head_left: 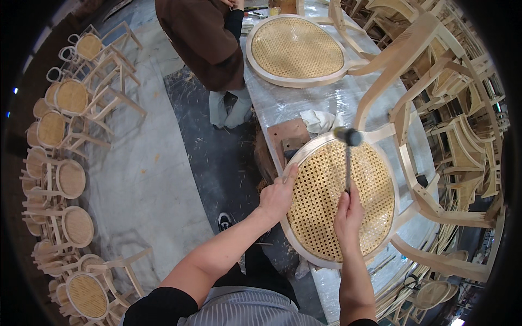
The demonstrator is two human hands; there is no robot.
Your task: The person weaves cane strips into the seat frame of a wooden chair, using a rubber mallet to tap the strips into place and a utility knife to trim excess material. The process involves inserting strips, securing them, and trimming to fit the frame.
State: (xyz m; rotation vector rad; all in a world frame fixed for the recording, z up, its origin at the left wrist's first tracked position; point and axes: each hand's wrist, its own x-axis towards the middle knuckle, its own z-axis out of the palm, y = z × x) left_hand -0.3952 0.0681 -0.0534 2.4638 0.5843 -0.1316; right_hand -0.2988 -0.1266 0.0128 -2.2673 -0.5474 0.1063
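Note:
A round cane-webbed chair seat (326, 217) with a pale wooden rim lies in front of me, joined to its wooden chair frame (405, 157) on the right. My right hand (348, 214) is closed around the handle of a mallet (349, 137). The mallet's dark head, yellowish at one end, is blurred above the seat's far rim. At the left rim, my left hand (278, 195) is closed on the wood, thumb and finger at the inner edge of the webbing; the fingers underneath are hidden.
Another cane-seated chair (296, 46) lies farther along the plastic-covered table (261, 98). Between them are a brown block (288, 136) and a crumpled white cloth (321, 120). A person in brown (204, 43) stands at the far left side. Stacked chairs (70, 179) line the left; more frames crowd the right.

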